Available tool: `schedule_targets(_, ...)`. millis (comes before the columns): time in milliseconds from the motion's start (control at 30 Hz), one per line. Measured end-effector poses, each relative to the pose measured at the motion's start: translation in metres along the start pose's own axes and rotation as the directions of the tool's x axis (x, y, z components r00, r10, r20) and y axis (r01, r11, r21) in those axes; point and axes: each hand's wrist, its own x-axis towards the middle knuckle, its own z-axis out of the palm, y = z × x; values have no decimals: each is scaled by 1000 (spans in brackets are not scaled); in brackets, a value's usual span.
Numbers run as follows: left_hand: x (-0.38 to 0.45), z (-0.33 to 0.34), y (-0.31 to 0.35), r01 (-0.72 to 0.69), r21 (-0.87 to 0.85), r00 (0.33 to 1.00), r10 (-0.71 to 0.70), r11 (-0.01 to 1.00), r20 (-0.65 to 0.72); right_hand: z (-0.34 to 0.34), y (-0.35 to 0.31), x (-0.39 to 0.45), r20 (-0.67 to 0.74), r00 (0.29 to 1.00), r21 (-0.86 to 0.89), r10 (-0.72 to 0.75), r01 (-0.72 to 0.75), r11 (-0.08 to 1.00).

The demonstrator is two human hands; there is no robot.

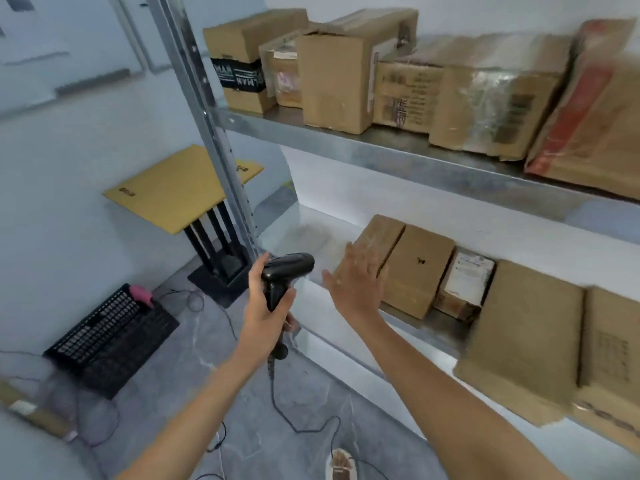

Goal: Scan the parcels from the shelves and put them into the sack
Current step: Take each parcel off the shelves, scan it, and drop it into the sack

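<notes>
**Desk:** What's each grip doing?

**Operator:** From my feed, the left hand (pixel 266 306) is clenched round the handle of the black scanner (pixel 282 277), its cable trailing to the floor. The right hand (pixel 356 277) is released, fingers spread flat, at the leftmost cardboard parcel (pixel 372 249) on the lower shelf (pixel 408 327); I can't tell if it touches.

**Desk:** How will it handle?

**Operator:** Stiff cardboard, glossy tape on top, probably slick. I judge it light enough for one hand. I'd clamp across its narrow width, thumb on the near side. No sack shows in my feed.
</notes>
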Motion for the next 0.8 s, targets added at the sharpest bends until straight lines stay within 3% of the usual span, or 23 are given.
schedule_targets(367, 103, 15, -67, 165, -103, 977, -148, 981, 154, 52, 0, 72, -2, 973, -140, 229, -227, 964)
schedule_targets(533, 157, 16, -96, 188, -101, 926, -141, 977, 350, 60, -7, 81, -22, 923, -204, 384, -380, 902)
schedule_targets(667, 179, 5, -102, 207, -123, 873, -126, 971, 472, 59, -16, 82, -9, 902, -272, 431, -417, 867)
schedule_targets(800, 192, -10, -103, 226, -180, 853, -105, 957, 512, 64, -23, 78, -22, 867, -212, 497, -490, 845)
